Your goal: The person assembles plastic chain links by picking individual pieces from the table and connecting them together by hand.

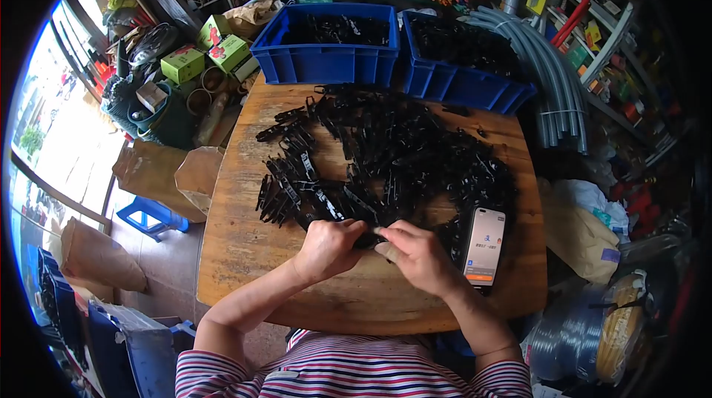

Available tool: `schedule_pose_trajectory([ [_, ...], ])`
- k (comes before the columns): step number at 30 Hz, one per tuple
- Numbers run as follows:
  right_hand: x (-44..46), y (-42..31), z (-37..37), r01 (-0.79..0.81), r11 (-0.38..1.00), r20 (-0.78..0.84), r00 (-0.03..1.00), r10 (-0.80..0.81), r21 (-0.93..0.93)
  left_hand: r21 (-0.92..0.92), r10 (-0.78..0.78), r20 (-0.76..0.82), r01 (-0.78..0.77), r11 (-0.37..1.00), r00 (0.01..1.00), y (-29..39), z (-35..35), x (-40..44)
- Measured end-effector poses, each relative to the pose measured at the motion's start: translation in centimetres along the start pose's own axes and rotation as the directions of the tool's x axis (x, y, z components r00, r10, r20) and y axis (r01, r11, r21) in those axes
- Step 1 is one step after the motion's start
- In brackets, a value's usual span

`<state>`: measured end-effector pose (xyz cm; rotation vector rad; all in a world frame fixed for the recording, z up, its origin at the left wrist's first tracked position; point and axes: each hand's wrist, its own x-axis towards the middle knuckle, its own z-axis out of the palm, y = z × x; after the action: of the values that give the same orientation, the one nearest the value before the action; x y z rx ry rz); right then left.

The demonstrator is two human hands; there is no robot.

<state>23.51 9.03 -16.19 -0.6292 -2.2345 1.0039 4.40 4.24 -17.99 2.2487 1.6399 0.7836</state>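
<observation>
1. At the near edge, a striped shirt (348, 365) fronts the wooden tabletop (326, 309), whose bare grain shows in a broad band close to the body.
2. The left hand (330, 246) and right hand (423, 257) meet just beyond that band, near the middle. The fingers of both are bent inward, their tips close together over something dark; whether they grasp a piece or merely touch it I cannot tell, since the hands hide much of it.
3. A phone (484, 246) with a lit screen and an orange bar low on it lies to the right of the right hand, at the edge of the pile.
4. The black pieces (415, 138) spread from the hands to the far part of the tabletop, in a loose, tangled heap with patches of wood showing through. They are slim, long and dark, with a slight gloss. On the left many lie separately enough to show narrow, slotted outlines, and a few bear whitish or silvery streaks; toward the right they mass together and single shapes blur.
5. Behind the heap stand two blue crates (326, 64), side by side, holding similar dark contents.
</observation>
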Motion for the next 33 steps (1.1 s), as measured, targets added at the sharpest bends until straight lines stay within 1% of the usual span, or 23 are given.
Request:
schedule_pose_trajectory([
  [2, 0.4, -1.3, 0.9, 0.077, 0.975, -0.056, 0.994, -0.091, -0.207, -0.071, -0.071, 0.006, 0.071, 0.995, 0.997, -0.2, 0.3, 0.4],
  [3, 0.6, -2.0, 0.9, 0.124, 0.948, -0.072, 0.986, -0.151, -0.293, -0.202, -0.115, 0.076, 0.129, 0.971, 0.990, -0.5, -0.3, 0.8],
  [4, 0.4, -1.7, 0.8, 0.178, 0.881, 0.007, 0.981, -0.195, -0.439, -0.121, -0.099, 0.120, 0.113, 0.986, 0.988, -0.4, -0.5, 0.8],
  [6, 0.1, -1.1, 0.9, 0.297, 0.679, 0.179, 0.954, -0.240, -0.671, 0.009, -0.087, 0.191, 0.087, 0.996, 0.978, -0.4, -0.4, 0.8],
  [8, 0.3, -1.2, 0.7, 0.357, 0.588, 0.271, 0.934, -0.233, -0.726, 0.097, -0.098, 0.236, 0.077, 0.992, 0.967, -0.1, 0.2, 0.7],
  [9, 0.5, -1.2, 0.6, 0.387, 0.539, 0.314, 0.922, -0.227, -0.748, 0.097, -0.115, 0.246, 0.094, 0.991, 0.962, 0.0, 0.0, 0.9],
  [12, 0.8, -0.7, 1.0, 0.368, 0.455, 0.392, 0.919, -0.046, -0.810, 0.112, -0.163, 0.306, 0.134, 0.985, 0.938, 0.9, -1.1, 2.0],
  [14, 0.9, 0.8, 0.8, 0.350, 0.519, 0.324, 0.935, -0.145, -0.780, 0.152, -0.192, 0.366, 0.146, 0.978, 0.911, 0.9, -1.1, 2.8],
  [15, 1.4, 1.5, 0.3, 0.349, 0.543, 0.283, 0.937, -0.205, -0.764, 0.091, -0.173, 0.309, 0.152, 0.984, 0.935, 0.4, -1.7, 3.7],
  [16, 1.6, 2.0, -0.4, 0.227, 0.625, 0.168, 0.974, -0.153, -0.747, 0.035, -0.155, 0.253, 0.151, 0.988, 0.955, -0.4, -2.7, 4.7],
  [17, 2.0, 1.4, -2.2, 0.110, 0.638, 0.068, 0.994, -0.090, -0.762, -0.024, -0.142, 0.197, 0.150, 0.988, 0.970, -1.4, -3.9, 5.8],
  [18, 1.8, 2.1, -3.0, -0.019, 0.573, 0.014, 0.998, 0.054, -0.819, -0.016, -0.094, 0.081, 0.096, 0.995, 0.992, -4.7, -4.6, 7.6],
  [19, 1.4, 2.8, -3.6, -0.141, 0.484, -0.051, 0.980, 0.194, -0.863, -0.119, -0.126, -0.031, 0.121, 0.985, 0.992, -6.0, -6.6, 10.8],
  [21, 1.2, 4.6, -3.7, -0.199, 0.490, -0.020, 0.938, 0.347, -0.849, -0.328, -0.185, -0.254, 0.095, 0.940, 0.949, -8.7, -10.6, 17.3],
  [22, 1.0, 5.2, -3.5, -0.232, 0.486, -0.004, 0.905, 0.425, -0.843, -0.239, -0.135, -0.432, 0.032, 0.971, 0.891, -12.3, -11.5, 21.6],
  [24, 0.9, 5.5, -3.5, -0.242, 0.520, -0.003, 0.909, 0.417, -0.819, 0.024, -0.041, -0.475, 0.059, 0.998, 0.879, -15.6, -12.4, 24.5],
  [26, 0.8, 5.7, -3.5, -0.245, 0.536, -0.013, 0.917, 0.399, -0.808, 0.367, -0.067, -0.211, 0.143, 0.919, 0.975, -14.6, -14.3, 23.4],
  [27, 0.7, 5.9, -3.5, -0.228, 0.552, -0.026, 0.937, 0.349, -0.802, 0.475, -0.196, -0.027, 0.185, 0.860, 0.980, -13.6, -13.3, 21.7],
  [28, 0.4, 6.3, -3.5, -0.211, 0.565, -0.042, 0.954, 0.296, -0.798, 0.478, -0.397, 0.201, 0.264, 0.838, 0.895, -12.9, -12.0, 20.0],
  [29, 0.2, 6.7, -3.6, -0.195, 0.576, -0.060, 0.968, 0.244, -0.794, 0.693, -0.393, 0.158, 0.182, 0.698, 0.906, -12.8, -9.6, 17.0],
  [31, 0.2, 7.1, -4.1, -0.219, 0.701, -0.127, 0.975, 0.182, -0.679, 0.689, -0.485, 0.280, 0.178, 0.703, 0.829, -12.2, -7.2, 13.6],
  [32, 0.3, 7.2, -4.1, -0.219, 0.757, -0.154, 0.975, 0.157, -0.615, 0.545, -0.341, 0.197, 0.186, 0.818, 0.919, -15.0, -5.0, 11.6],
  [33, 0.6, 6.4, -4.4, -0.250, 0.827, -0.179, 0.967, 0.184, -0.504, 0.386, -0.209, 0.080, 0.163, 0.908, 0.975, -17.7, -3.1, 9.8],
])
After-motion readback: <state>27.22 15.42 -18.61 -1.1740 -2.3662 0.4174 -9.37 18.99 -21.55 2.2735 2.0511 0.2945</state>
